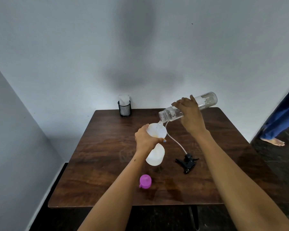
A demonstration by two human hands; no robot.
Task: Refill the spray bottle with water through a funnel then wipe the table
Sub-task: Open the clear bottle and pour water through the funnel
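A white translucent spray bottle (155, 155) stands on the brown wooden table (98, 155) with a white funnel (157, 131) in its neck. My left hand (146, 140) grips the funnel's stem and the bottle's neck. My right hand (189, 114) holds a clear water bottle (207, 100) tilted mouth-down over the funnel, and a thin stream of water runs into the funnel. The black spray head (188, 162) with its long clear tube lies on the table to the right of the spray bottle. A purple cap (145, 181) sits near the front.
A black mesh cup (124, 108) holding white tissue stands at the table's back edge against the wall. At the far right a person's bare foot (274, 141) and blue trouser leg show in a doorway. Walls close in on the left and behind.
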